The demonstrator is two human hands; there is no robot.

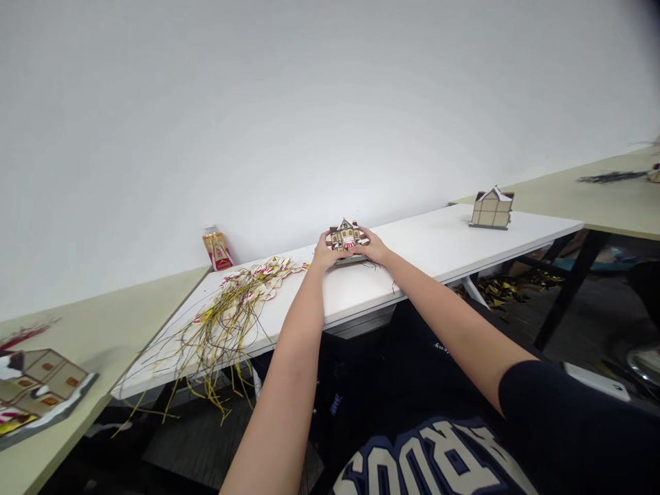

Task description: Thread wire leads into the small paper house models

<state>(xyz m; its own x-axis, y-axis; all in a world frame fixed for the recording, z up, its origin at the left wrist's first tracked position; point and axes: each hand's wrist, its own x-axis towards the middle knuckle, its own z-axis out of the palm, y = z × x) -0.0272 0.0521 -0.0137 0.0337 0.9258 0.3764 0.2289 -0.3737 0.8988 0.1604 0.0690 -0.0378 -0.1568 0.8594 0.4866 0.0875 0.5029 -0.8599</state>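
A small model house (345, 236) with yellow windows and a red-and-white striped awning is held upright at the middle of the white table (423, 254). My left hand (326, 254) is closed round its left side, fingers curled at the back corner. On the right side my right hand (372, 247) grips it, with the thumb across the lower front. Its grey base shows just above the tabletop; whether it touches the table I cannot tell. Thin dark strands lie by the base on the right.
Tangled yellow and dark strands with red-and-white pieces (232, 309) hang over the table's front edge at left. A red-and-gold packet (217, 251) leans by the wall. Another model house (492, 208) stands at right, a larger one (44, 385) on the left side table.
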